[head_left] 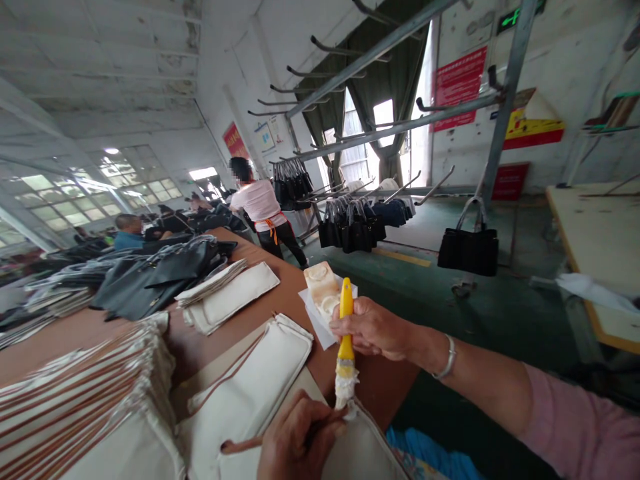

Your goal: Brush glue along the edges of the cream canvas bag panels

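Note:
My right hand (373, 330) is closed around a yellow-handled brush (345, 333), held upright with its glue-caked bristles pointing down. The bristles touch the edge of a cream fabric panel (365, 453) at the bottom of the view. My left hand (297, 437) is curled over that panel and pins it down right beside the bristles. A brown trim strip (240, 445) runs out from under the left hand. Another cream panel with brown edging (260, 383) lies just behind it on the brown table (210, 343).
A glue container on white paper (325, 297) sits at the table's edge behind the brush. A tall stack of cream panels (85, 407) fills the left. Black bag parts (150, 277) lie farther back. A person in a pink top (263, 213) stands by racks of black bags (467, 250).

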Available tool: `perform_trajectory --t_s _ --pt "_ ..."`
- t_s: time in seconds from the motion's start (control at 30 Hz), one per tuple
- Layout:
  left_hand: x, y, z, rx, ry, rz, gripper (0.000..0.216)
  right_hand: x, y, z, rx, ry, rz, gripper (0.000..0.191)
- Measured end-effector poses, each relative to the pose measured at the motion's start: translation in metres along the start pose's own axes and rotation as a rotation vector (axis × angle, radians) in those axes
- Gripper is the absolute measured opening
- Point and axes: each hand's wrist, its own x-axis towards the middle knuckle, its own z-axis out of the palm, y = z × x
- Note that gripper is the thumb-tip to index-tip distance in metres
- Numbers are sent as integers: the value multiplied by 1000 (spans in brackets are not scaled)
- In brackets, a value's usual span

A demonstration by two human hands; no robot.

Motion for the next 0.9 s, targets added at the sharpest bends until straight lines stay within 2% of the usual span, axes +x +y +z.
perform_trajectory --t_s 0.07,0.2,0.33,0.4,0.47,0.6,0.73,0.9 --pt "-1 2 1 -59 -1 -34 19 0 -4 -6 -21 -20 -5 31" --pt "0 6 2 -136 -7 -93 23 2 -2 -9 -25 56 -65 30" --pt "0 6 0 -199 -32 -171 25 1 9 -3 30 -36 10 28" --pt "-1 4 -1 -212 -53 -224 27 -1 11 -6 89 -35 14 25" --pt "-2 1 -2 -183 -77 -283 29 -4 11 -14 143 48 -32 23" --pt "3 0 -8 -111 -135 -413 23 -15 10 -36 254 297 -148 22" --pt "31 17 -40 -262 -141 -470 25 -36 6 -51 420 437 -248 22" --pt "82 45 -112 -786 -35 -447 26 -64 -22 -66 564 579 -419 17"
